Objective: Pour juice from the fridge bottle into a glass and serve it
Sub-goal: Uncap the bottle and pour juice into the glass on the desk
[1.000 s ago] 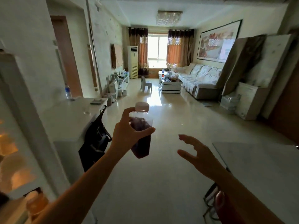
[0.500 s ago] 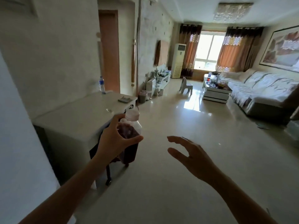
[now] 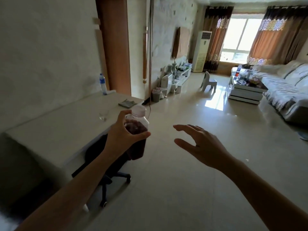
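Sunlit living-room tiles stretched beyond a pale desk (image 3: 55,130), where a small glass (image 3: 103,116) stood. A capped bottle (image 3: 137,130) of dark juice was held upright, clamped in the left hand (image 3: 124,135) near its shoulder. The right hand (image 3: 200,144) was spread empty. Light, rigid plastic was judged best gripped mid-body.
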`<state>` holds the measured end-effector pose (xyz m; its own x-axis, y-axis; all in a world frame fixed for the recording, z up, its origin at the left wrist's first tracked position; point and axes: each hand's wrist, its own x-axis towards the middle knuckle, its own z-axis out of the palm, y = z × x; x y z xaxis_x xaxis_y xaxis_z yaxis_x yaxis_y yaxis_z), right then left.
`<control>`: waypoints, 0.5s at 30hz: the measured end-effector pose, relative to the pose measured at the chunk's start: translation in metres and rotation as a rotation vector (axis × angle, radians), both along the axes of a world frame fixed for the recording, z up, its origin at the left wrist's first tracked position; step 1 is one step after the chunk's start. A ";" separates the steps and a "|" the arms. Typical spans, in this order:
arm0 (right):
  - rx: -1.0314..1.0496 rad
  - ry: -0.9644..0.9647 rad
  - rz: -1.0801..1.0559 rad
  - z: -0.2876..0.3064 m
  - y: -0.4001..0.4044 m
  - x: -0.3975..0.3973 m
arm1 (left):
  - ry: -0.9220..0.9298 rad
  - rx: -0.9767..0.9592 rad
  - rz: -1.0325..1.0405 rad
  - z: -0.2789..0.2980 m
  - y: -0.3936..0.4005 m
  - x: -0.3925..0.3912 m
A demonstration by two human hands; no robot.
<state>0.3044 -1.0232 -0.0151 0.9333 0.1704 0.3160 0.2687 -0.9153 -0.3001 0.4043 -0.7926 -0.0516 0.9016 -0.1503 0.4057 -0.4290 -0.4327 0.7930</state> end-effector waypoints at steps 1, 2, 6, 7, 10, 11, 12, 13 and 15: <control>-0.011 0.007 0.022 -0.004 -0.012 0.025 | -0.004 0.003 0.035 -0.005 -0.011 0.017; -0.015 0.014 0.043 -0.007 -0.024 0.050 | -0.012 0.003 0.071 -0.009 -0.021 0.034; -0.028 0.059 0.163 -0.009 -0.060 0.151 | -0.005 0.004 0.208 -0.014 -0.051 0.099; -0.038 0.063 0.197 -0.008 -0.066 0.177 | -0.002 0.011 0.242 -0.014 -0.056 0.114; -0.038 0.056 0.278 0.000 -0.074 0.251 | -0.022 0.026 0.345 -0.016 -0.059 0.160; -0.030 0.057 0.306 0.001 -0.074 0.276 | -0.019 0.028 0.384 -0.018 -0.057 0.175; -0.029 0.058 0.339 0.001 -0.072 0.301 | -0.006 0.028 0.425 -0.020 -0.054 0.190; -0.033 0.060 0.372 0.001 -0.068 0.324 | 0.008 0.031 0.461 -0.022 -0.050 0.205; -0.032 0.073 0.436 -0.004 -0.059 0.373 | 0.023 0.046 0.516 -0.029 -0.043 0.239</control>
<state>0.6779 -1.0827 -0.0188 0.7916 0.5621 0.2396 0.6111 -0.7302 -0.3057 0.6436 -0.8353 -0.0809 0.8717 0.2992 0.3881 -0.1328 -0.6181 0.7748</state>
